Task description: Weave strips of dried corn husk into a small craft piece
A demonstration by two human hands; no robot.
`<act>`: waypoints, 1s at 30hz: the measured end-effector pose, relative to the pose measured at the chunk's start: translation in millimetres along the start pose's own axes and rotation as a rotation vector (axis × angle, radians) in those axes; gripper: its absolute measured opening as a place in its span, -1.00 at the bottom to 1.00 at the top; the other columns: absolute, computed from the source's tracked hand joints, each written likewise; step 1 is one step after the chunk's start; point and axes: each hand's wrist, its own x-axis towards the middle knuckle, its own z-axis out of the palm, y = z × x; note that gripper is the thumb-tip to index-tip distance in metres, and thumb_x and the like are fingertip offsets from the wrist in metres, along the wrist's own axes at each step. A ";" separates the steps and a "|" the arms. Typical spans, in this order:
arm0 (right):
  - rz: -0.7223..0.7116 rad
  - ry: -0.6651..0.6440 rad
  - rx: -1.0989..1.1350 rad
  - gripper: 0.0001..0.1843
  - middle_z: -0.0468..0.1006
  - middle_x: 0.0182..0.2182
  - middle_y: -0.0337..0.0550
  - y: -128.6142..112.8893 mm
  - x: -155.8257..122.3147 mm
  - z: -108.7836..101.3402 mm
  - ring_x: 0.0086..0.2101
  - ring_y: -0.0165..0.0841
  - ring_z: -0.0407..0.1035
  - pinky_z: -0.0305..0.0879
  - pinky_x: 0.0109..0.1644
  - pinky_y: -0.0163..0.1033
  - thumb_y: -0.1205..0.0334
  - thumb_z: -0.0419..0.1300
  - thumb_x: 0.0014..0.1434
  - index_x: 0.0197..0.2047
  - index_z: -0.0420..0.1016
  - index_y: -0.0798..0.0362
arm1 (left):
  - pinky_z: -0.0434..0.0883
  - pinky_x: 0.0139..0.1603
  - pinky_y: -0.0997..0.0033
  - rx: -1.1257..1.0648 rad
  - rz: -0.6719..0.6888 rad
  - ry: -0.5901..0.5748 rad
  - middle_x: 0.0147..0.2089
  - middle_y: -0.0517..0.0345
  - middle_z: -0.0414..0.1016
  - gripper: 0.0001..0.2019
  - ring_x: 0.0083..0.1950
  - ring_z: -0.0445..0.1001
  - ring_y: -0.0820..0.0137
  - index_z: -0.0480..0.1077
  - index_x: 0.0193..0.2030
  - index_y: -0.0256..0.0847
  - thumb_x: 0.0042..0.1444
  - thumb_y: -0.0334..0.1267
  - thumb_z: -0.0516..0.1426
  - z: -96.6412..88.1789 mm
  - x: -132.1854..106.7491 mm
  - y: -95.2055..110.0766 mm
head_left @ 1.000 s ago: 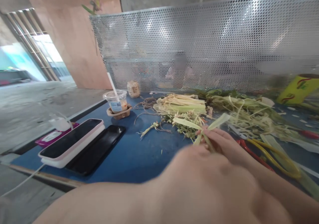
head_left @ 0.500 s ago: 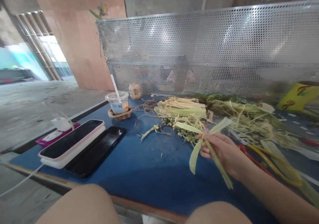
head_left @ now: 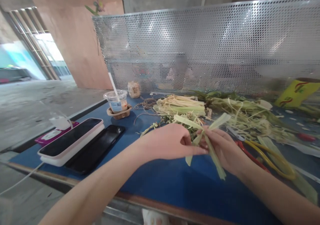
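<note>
Both grips are clamped on the crossed pale-green leaf strips [head_left: 203, 141]: left hand [head_left: 170, 141] pinches them at the crossing from 9 o'clock, right hand [head_left: 225, 148] holds them from 3 o'clock, above the blue counter [head_left: 155, 181]. At 9 o'clock lie two phones [head_left: 82, 143], side by side. At 3 o'clock lie scissors with red and yellow handles [head_left: 265, 153]. At 12 o'clock rests a pile of husks and strips [head_left: 182, 106]; at 11 o'clock, a plastic cup with a straw [head_left: 117, 101]. Beyond stands a perforated metal screen [head_left: 200, 45].
</note>
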 end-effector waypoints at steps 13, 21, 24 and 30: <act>0.012 -0.069 0.013 -0.84 0.33 -0.70 -0.27 8.1 2.6 -0.7 -0.62 -0.49 0.18 0.15 -0.55 -0.33 0.17 0.29 -0.07 -0.48 0.49 0.10 | 0.06 -0.49 0.51 -0.283 0.039 0.105 -0.46 0.19 0.35 -0.63 -0.51 0.08 0.55 0.47 -0.11 -0.15 -0.02 -0.03 0.12 10.9 32.1 -29.5; -0.043 -0.013 -0.143 -0.80 0.32 -0.72 -0.28 6.7 3.0 5.0 -0.66 -0.51 0.19 0.15 -0.57 -0.33 0.14 0.29 -0.09 -0.55 0.50 0.12 | 0.08 -0.50 0.51 -0.247 0.073 0.277 -0.59 0.25 0.23 -0.67 -0.53 0.07 0.56 0.53 -0.24 -0.22 0.00 -0.04 0.11 10.9 38.5 -29.5; -0.077 -0.004 -0.165 -0.80 0.36 -0.71 -0.27 5.5 3.5 3.4 -0.65 -0.50 0.23 0.20 -0.55 -0.32 0.13 0.30 -0.09 -0.53 0.51 0.11 | 0.16 -0.48 0.52 -0.261 0.062 0.291 -0.51 0.21 0.33 -0.66 -0.51 0.16 0.55 0.50 -0.20 -0.22 0.00 -0.04 0.10 11.3 39.0 -28.3; -0.149 0.061 -0.109 -0.81 0.48 -0.53 -0.25 4.0 7.0 -1.8 -0.62 -0.51 0.24 0.24 -0.55 -0.32 0.22 0.38 -0.25 -0.50 0.50 0.05 | 0.31 -0.27 0.47 -0.321 -0.005 -0.054 -0.33 0.06 0.50 -0.73 -0.30 0.44 0.42 0.45 -0.27 -0.30 -0.11 -0.18 0.22 18.6 35.1 -33.2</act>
